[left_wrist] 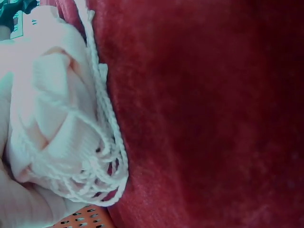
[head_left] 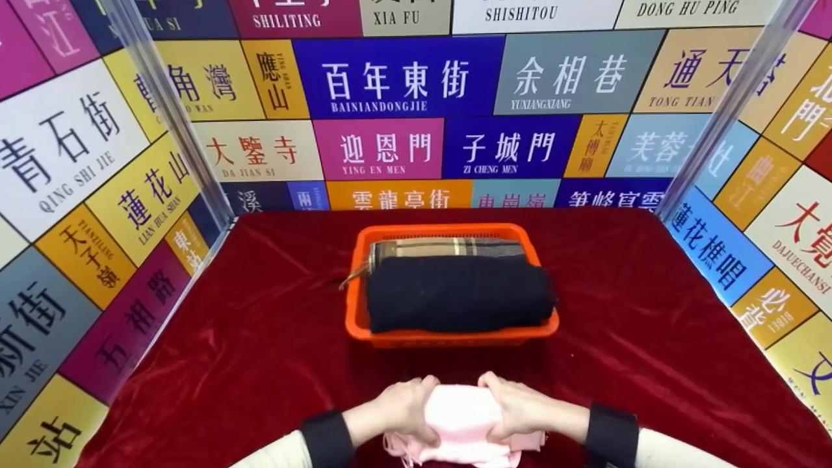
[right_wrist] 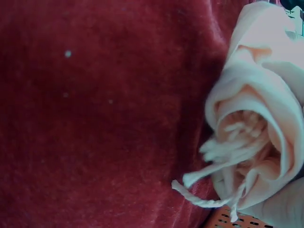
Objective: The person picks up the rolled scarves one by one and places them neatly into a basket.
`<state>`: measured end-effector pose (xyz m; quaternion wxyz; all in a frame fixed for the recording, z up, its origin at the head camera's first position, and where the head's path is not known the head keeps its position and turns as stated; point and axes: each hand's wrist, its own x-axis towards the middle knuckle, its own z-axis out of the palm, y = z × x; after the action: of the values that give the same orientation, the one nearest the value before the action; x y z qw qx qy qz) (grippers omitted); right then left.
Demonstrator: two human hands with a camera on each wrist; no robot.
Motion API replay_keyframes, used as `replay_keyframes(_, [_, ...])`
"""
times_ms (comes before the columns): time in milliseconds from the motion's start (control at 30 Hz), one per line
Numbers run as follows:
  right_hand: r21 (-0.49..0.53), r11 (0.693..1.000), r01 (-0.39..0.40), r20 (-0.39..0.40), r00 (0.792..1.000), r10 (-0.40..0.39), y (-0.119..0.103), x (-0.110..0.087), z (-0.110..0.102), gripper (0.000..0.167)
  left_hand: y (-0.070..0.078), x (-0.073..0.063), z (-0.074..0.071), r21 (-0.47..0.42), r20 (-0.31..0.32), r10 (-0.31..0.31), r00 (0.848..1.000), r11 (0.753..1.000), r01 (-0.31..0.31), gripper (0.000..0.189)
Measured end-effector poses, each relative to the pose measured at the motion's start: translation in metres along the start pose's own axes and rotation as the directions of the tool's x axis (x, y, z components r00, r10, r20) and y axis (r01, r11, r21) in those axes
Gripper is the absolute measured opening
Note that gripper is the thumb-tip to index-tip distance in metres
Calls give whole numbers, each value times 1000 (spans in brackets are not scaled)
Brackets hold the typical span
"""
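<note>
Low in the head view, a pale pink fringed scarf (head_left: 463,416) lies bunched into a thick roll. My left hand (head_left: 406,408) grips its left side, and my right hand (head_left: 517,409) grips the opposite side, thumbs toward me. In the left wrist view, twisted tassels hang over the end of the scarf (left_wrist: 52,109), with the fingers of the left hand (left_wrist: 23,204) around it. The right wrist view looks into the rolled end of the scarf (right_wrist: 266,90), where more tassels poke out; part of the right hand (right_wrist: 285,209) shows under it.
Beyond the hands stands an orange plastic basket (head_left: 452,339). Inside it lie a dark navy rolled cloth (head_left: 461,292) and, behind that, a plaid fringed cloth (head_left: 422,247). Dark red velvet (head_left: 260,325) covers the table. Panels with printed place names (head_left: 396,78) rise around it.
</note>
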<state>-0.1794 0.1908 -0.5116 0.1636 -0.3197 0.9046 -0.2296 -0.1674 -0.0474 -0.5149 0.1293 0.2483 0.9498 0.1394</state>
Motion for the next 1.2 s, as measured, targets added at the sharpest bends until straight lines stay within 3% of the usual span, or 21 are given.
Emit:
replay_keyframes(167, [-9, 999, 48, 17, 999, -48, 3, 2, -2, 65, 0, 0, -1, -28, -12, 8, 1000, 1000, -9, 64])
replay_keyframes(400, [-10, 996, 86, 10, 996, -86, 2, -1, -14, 58, 2, -1, -13, -44, -24, 30, 999, 999, -31, 59])
replay_keyframes(567, [-57, 990, 128, -41, 991, -131, -8, -6, -35, 55, 6, -6, -30, -28, -97, 77, 992, 996, -80, 61])
replay_keyframes(767, [-86, 980, 180, -159, 968, -192, -27, -6, -74, 52, 14, -11, -75, 46, -239, 152, 959, 988, -145, 60])
replay_keyframes(1000, [84, 938, 337, -309, 903, -297, -40, -10, -113, 58, 28, -17, -137, 66, -268, 155, 951, 988, -143, 60])
replay_keyframes(1200, [122, 929, 349, -422, 865, -270, -56, -16, -143, 60, 39, -24, -175, 83, -319, 154, 935, 987, -134, 63])
